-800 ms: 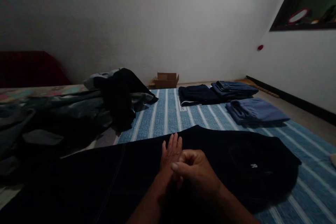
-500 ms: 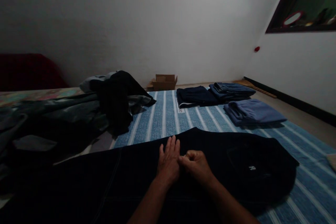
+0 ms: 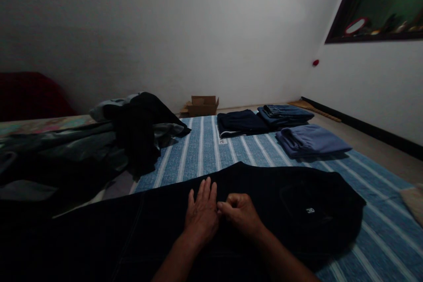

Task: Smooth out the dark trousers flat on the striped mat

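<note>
Two bare hands rest at the near edge of a blue striped mat (image 3: pixel 205 150), both on one dark garment (image 3: pixel 280 211) spread flat across the mat's near side, its small white logo toward the right. At the left edge: an unsorted heap of dark and grey clothes (image 3: pixel 99 145), loosely piled and spilling half off the mat, with a black piece draped over its top. Centre, near edge: left hand (image 3: pixel 201 213), palm down, fingers straight and together, pressed flat on the dark cloth, gripping nothing; this reads as pinning the fabric so that it does not slide. Just beside it and touching its fingers: right hand (image 3: pixel 240 214), fingers curled in with the tips meeting, apparently pinching a small fold of the same garment, though the dim light leaves the pinch itself uncertain. Far edge of the mat, centre to right: a folded navy garment (image 3: pixel 241 122), folded jeans (image 3: pixel 286 114) just beside it, and a folded light blue garment (image 3: pixel 312 141) nearer, the three kept well apart from the heap, seemingly as finished pieces. Beyond the far edge, against the wall: a small open cardboard box (image 3: pixel 201 105).
</note>
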The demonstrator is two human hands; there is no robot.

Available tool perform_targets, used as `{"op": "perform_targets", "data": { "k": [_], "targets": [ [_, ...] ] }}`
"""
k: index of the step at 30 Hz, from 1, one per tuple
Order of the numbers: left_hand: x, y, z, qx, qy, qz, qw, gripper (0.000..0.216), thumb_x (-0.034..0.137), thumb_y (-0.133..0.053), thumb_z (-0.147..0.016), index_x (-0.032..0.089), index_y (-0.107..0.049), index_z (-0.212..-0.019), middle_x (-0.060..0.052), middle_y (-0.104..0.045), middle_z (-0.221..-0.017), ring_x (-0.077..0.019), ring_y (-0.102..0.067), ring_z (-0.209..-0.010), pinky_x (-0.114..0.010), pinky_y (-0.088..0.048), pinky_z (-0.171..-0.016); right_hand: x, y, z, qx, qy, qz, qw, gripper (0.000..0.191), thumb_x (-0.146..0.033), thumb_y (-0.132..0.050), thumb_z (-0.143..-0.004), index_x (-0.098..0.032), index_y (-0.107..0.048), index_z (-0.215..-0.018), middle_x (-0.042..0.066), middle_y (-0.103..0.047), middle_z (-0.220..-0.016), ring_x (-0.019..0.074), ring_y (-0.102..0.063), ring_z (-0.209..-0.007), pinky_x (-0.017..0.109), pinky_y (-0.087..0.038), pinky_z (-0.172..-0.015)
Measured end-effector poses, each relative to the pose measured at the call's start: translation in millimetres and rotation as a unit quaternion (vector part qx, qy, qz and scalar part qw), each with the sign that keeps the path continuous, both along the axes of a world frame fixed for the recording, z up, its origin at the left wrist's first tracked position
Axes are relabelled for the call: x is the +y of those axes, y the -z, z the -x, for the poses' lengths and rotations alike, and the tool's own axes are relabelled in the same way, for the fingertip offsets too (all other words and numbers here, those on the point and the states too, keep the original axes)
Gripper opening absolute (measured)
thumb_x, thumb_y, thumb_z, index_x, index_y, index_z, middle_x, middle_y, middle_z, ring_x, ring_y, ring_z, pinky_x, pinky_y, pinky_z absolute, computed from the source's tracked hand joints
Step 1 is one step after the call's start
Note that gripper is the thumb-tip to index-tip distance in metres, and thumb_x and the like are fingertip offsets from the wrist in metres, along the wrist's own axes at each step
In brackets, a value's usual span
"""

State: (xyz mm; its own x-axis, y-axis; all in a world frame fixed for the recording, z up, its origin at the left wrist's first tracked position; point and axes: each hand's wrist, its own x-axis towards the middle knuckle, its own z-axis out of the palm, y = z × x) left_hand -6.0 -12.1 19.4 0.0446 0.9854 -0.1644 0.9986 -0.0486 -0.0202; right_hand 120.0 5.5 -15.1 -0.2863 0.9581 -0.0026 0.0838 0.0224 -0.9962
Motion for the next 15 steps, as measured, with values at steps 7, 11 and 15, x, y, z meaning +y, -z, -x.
{"op": "perform_targets", "data": {
  "k": [7,11,15],
  "targets": [
    [-11,1.4,19,0.016,-0.020,-0.011,1.000,0.065,0.044,-0.035,-0.087,0.010,-0.029,-0.142,-0.012,-0.012,-0.150,-0.0270,-0.012,-0.139,-0.054,-0.016,-0.109,0,-3.6,-2,-0.026,-0.013,-0.012,0.999,0.039,-0.041,-0.059,-0.073,-0.019,-0.041,-0.046,-0.004,-0.044,-0.046,0.0084,-0.040,-0.046,0.021,-0.029,-0.046],
    [-13,6.8,25,0.015,-0.017,-0.026,0.999,0.066,0.049,-0.034,-0.088,0.011,-0.032,-0.141,-0.012,-0.015,-0.150,-0.0269,-0.014,-0.139,-0.052,-0.017,-0.110,1,-3.3,-3,-0.039,-0.020,-0.021,0.999,0.036,-0.036,-0.059,-0.073,-0.018,-0.044,-0.046,-0.005,-0.043,-0.046,0.0079,-0.038,-0.046,0.021,-0.029,-0.046],
    [-17,11.9,32,0.024,-0.019,-0.059,0.998,0.068,0.054,-0.034,-0.087,0.011,-0.036,-0.139,-0.013,-0.020,-0.149,-0.0283,-0.018,-0.138,-0.052,-0.020,-0.109,0,-3.6,-3,-0.047,-0.030,-0.027,0.998,0.036,-0.037,-0.058,-0.074,-0.018,-0.044,-0.047,-0.005,-0.042,-0.047,0.0081,-0.038,-0.048,0.021,-0.028,-0.047]
  ]
}}
